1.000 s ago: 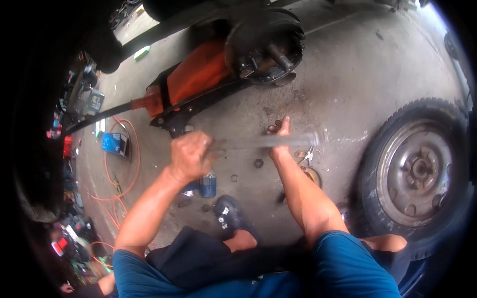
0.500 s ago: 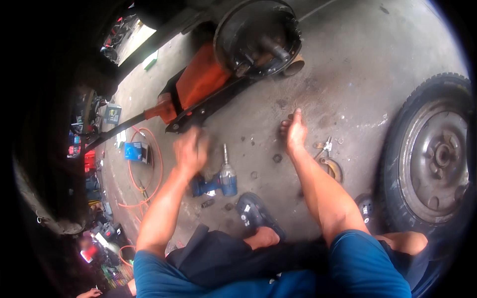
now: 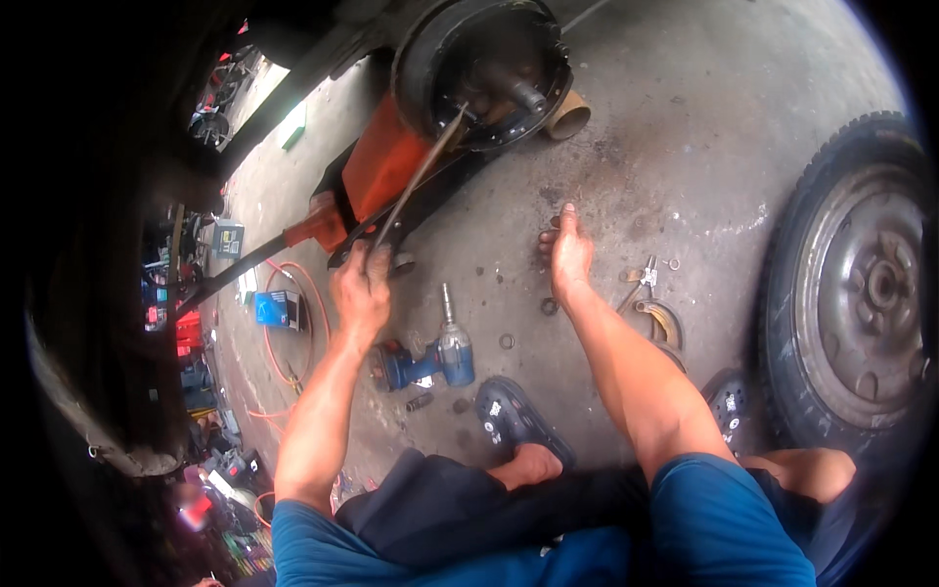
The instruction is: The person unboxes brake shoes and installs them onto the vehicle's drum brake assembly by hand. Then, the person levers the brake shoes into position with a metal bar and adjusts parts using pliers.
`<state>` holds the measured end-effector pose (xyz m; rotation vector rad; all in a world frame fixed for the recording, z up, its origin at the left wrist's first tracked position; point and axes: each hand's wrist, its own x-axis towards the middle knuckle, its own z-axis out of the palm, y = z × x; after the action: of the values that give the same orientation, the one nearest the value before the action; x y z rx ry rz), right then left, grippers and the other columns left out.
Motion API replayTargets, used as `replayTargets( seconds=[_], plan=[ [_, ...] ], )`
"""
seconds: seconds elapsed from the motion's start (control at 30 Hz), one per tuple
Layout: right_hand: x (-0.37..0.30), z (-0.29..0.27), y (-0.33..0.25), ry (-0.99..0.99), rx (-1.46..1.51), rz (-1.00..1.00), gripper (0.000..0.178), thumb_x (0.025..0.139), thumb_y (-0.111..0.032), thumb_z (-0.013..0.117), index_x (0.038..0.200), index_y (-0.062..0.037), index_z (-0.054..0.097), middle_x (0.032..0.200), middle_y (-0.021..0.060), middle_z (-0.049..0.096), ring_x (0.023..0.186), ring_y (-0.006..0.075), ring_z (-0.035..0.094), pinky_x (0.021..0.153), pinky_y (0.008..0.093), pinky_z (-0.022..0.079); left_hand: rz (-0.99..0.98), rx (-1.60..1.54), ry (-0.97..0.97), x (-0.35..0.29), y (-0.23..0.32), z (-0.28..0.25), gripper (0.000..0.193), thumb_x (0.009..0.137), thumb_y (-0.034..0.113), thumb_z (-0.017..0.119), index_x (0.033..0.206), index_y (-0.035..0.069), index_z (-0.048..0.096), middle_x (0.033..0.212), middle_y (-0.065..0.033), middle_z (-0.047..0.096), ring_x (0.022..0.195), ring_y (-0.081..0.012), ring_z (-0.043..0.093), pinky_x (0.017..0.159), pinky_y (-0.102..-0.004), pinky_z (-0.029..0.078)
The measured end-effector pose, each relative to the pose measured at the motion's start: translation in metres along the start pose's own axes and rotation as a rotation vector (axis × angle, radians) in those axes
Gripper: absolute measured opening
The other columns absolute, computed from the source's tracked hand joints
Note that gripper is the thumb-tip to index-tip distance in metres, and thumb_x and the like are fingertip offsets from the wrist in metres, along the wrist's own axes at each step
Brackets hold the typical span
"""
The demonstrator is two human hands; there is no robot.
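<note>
My left hand (image 3: 360, 293) is closed round the lower end of a long thin rod (image 3: 419, 186), possibly a pry bar or screwdriver. The rod slants up and right, its tip reaching into the dark round brake backing plate (image 3: 416, 73) beside the protruding axle spindle (image 3: 525, 95). My right hand (image 3: 570, 256) hovers over the floor with fingers curled and the thumb pointing up. Whatever it may hold is hidden. Below the left hand lies a blue cordless impact wrench (image 3: 455, 357) with a long socket.
An orange jack (image 3: 381, 161) stands under the hub. At right is a wheel with its tyre (image 3: 782, 284). Curved brake shoes (image 3: 665, 328) and small hardware lie near my right forearm. A blue box (image 3: 277, 309) and orange air hose (image 3: 318, 313) are at left.
My left hand was blurred near the jack's foot; now the rod it grips shows clearly, reaching the backing plate. My right hand stays nearly in place. The view has shifted slightly.
</note>
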<state>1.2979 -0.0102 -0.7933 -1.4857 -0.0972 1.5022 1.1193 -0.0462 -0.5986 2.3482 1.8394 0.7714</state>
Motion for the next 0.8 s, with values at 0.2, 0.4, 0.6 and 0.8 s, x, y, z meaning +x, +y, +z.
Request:
replayTargets(
  seconds=[0.2, 0.4, 0.6, 0.8],
  plan=[
    [0.023, -0.003, 0.012, 0.006, 0.071, -0.040, 0.052, 0.092, -0.048, 0.046, 0.100, 0.0019, 0.058, 0.067, 0.0064, 0.057, 0.056, 0.0146, 0.051, 0.052, 0.0287, 0.042, -0.177, 0.006, -0.033, 0.007, 0.002, 0.013, 0.024, 0.093, 0.019, 0.051, 0.093, -0.003, 0.060, 0.079, -0.0170, 0.066, 0.074, -0.0280, 0.066, 0.065, -0.0346, 0.048],
    [0.015, -0.004, 0.016, -0.011, -0.013, -0.048, 0.051, 0.092, -0.049, 0.047, 0.098, 0.0008, 0.057, 0.067, 0.0057, 0.057, 0.054, 0.0136, 0.050, 0.050, 0.0288, 0.041, -0.086, -0.026, -0.069, -0.009, 0.006, 0.009, 0.023, 0.090, 0.021, 0.055, 0.088, -0.002, 0.059, 0.078, -0.0178, 0.064, 0.070, -0.0343, 0.063, 0.062, -0.0373, 0.047],
    [0.018, -0.005, 0.021, 0.025, -0.021, -0.056, 0.050, 0.091, -0.048, 0.049, 0.097, 0.0010, 0.058, 0.066, 0.0060, 0.057, 0.055, 0.0136, 0.051, 0.050, 0.0291, 0.041, 0.165, 0.094, -0.125, 0.015, 0.039, 0.005, 0.022, 0.086, 0.019, 0.059, 0.091, -0.002, 0.058, 0.077, -0.0182, 0.061, 0.067, -0.0360, 0.061, 0.060, -0.0378, 0.047],
    [0.014, -0.003, 0.020, 0.013, 0.017, -0.010, 0.050, 0.092, -0.048, 0.048, 0.099, 0.0013, 0.057, 0.066, 0.0056, 0.057, 0.051, 0.0136, 0.049, 0.048, 0.0273, 0.040, 0.012, -0.137, -0.226, 0.045, 0.092, -0.003, 0.020, 0.087, 0.011, 0.061, 0.101, -0.003, 0.058, 0.078, -0.0163, 0.061, 0.066, -0.0293, 0.062, 0.061, -0.0329, 0.048]
  ],
)
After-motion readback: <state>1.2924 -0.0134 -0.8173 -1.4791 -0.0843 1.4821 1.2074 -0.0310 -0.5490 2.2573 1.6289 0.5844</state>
